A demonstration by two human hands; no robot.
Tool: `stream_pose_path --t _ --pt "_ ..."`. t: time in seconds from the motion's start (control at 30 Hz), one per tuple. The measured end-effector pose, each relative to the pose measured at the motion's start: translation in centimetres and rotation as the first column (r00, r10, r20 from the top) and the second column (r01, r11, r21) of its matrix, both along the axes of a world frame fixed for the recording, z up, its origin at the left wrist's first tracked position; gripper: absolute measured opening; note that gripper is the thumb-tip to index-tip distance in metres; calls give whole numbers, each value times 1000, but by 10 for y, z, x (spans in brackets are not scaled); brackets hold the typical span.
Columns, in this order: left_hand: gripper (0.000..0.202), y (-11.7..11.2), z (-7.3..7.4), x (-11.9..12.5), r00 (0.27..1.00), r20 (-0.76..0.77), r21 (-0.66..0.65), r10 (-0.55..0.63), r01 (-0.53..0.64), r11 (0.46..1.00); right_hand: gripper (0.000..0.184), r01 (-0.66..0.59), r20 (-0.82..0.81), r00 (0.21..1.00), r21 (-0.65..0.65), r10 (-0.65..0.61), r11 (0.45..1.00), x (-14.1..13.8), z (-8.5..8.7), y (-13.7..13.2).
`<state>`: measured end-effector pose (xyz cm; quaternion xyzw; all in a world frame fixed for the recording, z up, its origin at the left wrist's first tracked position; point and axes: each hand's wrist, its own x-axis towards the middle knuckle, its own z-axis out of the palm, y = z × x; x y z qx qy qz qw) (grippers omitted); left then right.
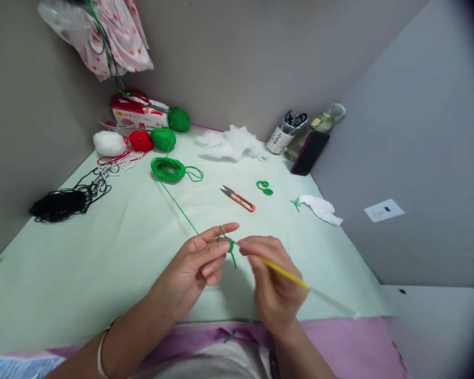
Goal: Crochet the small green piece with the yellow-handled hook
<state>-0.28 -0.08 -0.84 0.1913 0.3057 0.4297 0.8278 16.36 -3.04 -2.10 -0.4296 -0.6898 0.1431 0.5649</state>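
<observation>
I see the left hand [196, 256] pinching a small green yarn piece [231, 246], ten o'clock from the right hand [278, 289], which grips a yellow-handled tool [285, 272].

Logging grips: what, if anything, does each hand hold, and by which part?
Right hand: yellow crochet hook, near its tip. Left hand: small green yarn piece, by its edge.

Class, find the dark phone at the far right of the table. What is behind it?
Behind the dark phone is a greenish bottle. Its upper part shows above the phone; the part directly behind is covered and cannot be seen.
</observation>
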Motion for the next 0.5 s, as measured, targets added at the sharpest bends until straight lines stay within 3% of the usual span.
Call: stream_pose_path --t 0.07,0.13,0.27,0.4,0.5 --pt "31 0 1 -1 999 -3 -2 51 -51 999 27 -45 -255 967 -95 20 994 -2 6 3" --pt "28 0 2 1 995 -30 53 97 -96 994 23 -131 -395 917 -149 62 980 -5 9 6" --pt "27 -1 1 4 988 -107 174 109 -89 981 16 -242 -437 889 -191 138 951 -8 7 11" --pt "25 -1 1 2 985 -140 194 104 -76 978 18 -352 -600 788 -256 138 900 -4 4 13" --pt "24 -2 1 -1 975 -187 226 124 -80 971 23 -298 -541 833 -262 116 918 0 6 9"
